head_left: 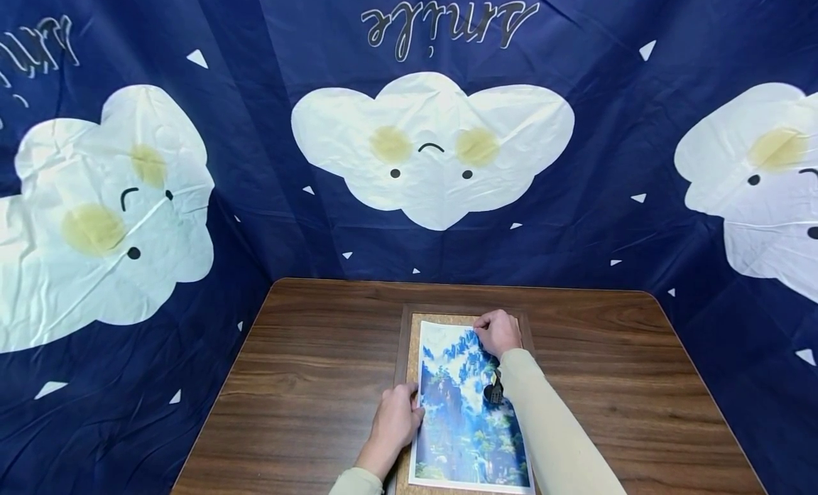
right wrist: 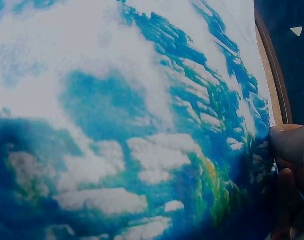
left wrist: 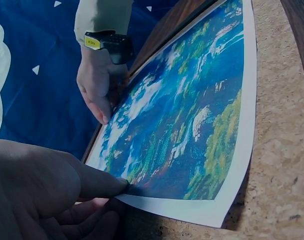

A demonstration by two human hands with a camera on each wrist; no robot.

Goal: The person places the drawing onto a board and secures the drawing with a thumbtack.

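A sheet of paper printed with a blue and green mountain landscape (head_left: pixel 463 424) lies over a cork board (head_left: pixel 414 339) with a brown wooden frame. My left hand (head_left: pixel 395 418) pinches the sheet's left edge, its thumb on top and its other fingers curled at the rim. At the top right part of the sheet, my right hand (head_left: pixel 501 333) pinches the edge between thumb and fingers. In the left wrist view, the near corner of the print (left wrist: pixel 191 140) lifts a little off the bare cork (left wrist: pixel 284 100). My right forearm covers part of the sheet's right side.
The board rests on a dark wood-grain table (head_left: pixel 307 381). Dark blue cloth (head_left: pixel 607 161) with white clouds hangs behind the table and at both sides. A black device with a yellow label (left wrist: pixel 117 46) is strapped on my right wrist.
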